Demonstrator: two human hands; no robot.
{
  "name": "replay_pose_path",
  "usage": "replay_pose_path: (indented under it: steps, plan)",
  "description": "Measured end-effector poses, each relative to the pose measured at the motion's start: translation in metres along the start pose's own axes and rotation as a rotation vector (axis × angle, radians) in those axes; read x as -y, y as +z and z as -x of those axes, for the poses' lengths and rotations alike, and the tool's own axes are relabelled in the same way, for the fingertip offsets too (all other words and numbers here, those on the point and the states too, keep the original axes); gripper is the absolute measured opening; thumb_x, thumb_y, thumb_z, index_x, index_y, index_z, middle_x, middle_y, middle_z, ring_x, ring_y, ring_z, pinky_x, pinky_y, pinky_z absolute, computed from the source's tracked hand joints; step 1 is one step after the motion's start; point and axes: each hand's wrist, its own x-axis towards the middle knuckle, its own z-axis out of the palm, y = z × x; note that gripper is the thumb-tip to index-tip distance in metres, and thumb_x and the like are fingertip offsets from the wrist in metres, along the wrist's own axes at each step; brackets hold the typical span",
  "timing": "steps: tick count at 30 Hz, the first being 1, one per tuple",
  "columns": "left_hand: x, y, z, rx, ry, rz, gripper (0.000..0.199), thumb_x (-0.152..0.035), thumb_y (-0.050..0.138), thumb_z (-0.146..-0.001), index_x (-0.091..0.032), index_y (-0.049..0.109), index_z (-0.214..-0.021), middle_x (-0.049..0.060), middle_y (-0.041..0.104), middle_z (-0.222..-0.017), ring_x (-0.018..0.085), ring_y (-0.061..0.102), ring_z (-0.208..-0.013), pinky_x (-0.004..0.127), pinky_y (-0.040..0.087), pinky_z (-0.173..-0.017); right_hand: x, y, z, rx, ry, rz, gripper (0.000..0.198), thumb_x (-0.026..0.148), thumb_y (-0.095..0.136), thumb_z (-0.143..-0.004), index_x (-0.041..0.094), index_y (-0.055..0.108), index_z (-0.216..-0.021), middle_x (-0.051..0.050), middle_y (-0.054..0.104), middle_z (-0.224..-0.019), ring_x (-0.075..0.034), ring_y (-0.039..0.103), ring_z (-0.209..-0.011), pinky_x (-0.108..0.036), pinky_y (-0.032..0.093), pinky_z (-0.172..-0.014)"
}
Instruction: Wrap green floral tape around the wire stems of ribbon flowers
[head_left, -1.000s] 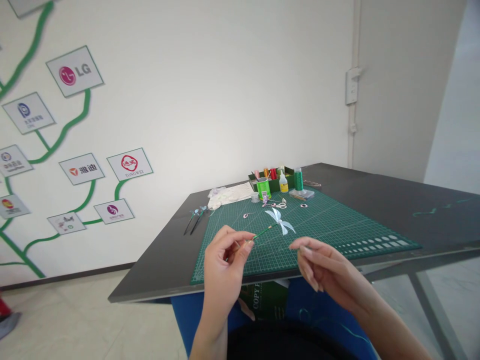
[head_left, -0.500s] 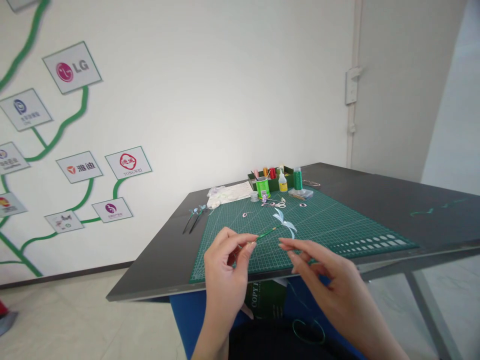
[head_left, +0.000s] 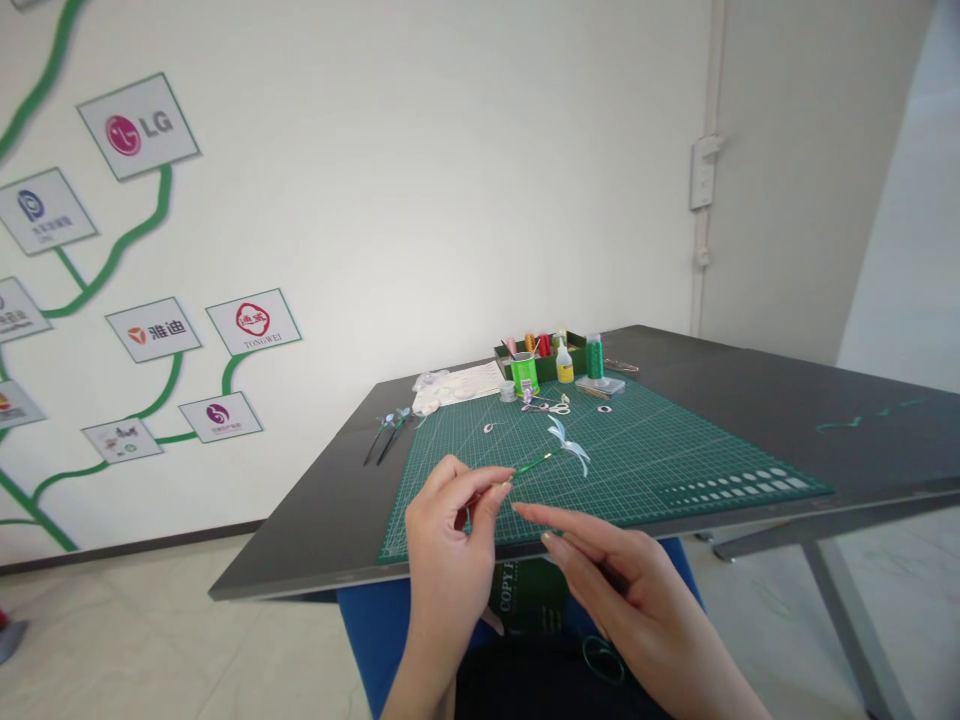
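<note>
My left hand [head_left: 454,530] pinches the stem of a flower with thumb and forefinger. Pale blue petals [head_left: 570,448] spread at the stem's far end. Green wrapping covers the stem [head_left: 534,465], with a small gold-coloured stretch below the petals. Close by on the right, my right hand [head_left: 615,575] has its forefinger stretched toward the stem and its thumb bent in against the other fingers. A loop of green thread [head_left: 602,660] hangs beneath this hand; the strand at the fingertips is too fine to make out clearly.
A green cutting mat [head_left: 637,450] covers part of the dark table [head_left: 322,500]. Toward the back are a thread box [head_left: 576,358], green tin [head_left: 525,375], glue bottle [head_left: 564,362], green spool [head_left: 594,357] and scissors [head_left: 559,406]. Finished-looking blue flower stems [head_left: 390,437] lie left.
My right hand has moved left and down, closer to my left hand. The thread loop has shifted slightly left. My left hand keeps its pinch, and the flower has barely tilted.
</note>
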Motion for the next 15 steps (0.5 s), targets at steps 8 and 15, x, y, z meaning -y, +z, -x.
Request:
replay_pose_path:
  steps: [8, 15]
  plan:
    - [-0.002, 0.002, 0.0, -0.017, 0.021, -0.033, 0.018, -0.012, 0.071, -0.095, -0.02, 0.085, -0.088, -0.002, 0.058, -0.069, 0.011, 0.055, -0.059, 0.021, 0.041, -0.054, 0.02, -0.01, 0.005, 0.117, -0.152, 0.201, 0.038, 0.027, 0.052, -0.108, 0.025, 0.082, -0.131, -0.008, 0.087, -0.112, -0.022, 0.084, -0.1, -0.024, 0.065, -0.084]
    - [-0.004, 0.001, 0.0, 0.01, 0.052, -0.059, 0.017, -0.01, 0.071, -0.095, -0.019, 0.084, -0.087, -0.001, 0.063, -0.071, 0.011, 0.056, -0.06, 0.021, 0.041, -0.055, 0.038, -0.034, 0.006, 0.119, -0.275, 0.313, 0.035, 0.023, 0.057, -0.105, 0.031, 0.085, -0.125, -0.003, 0.088, -0.107, -0.018, 0.084, -0.086, -0.019, 0.064, -0.072]
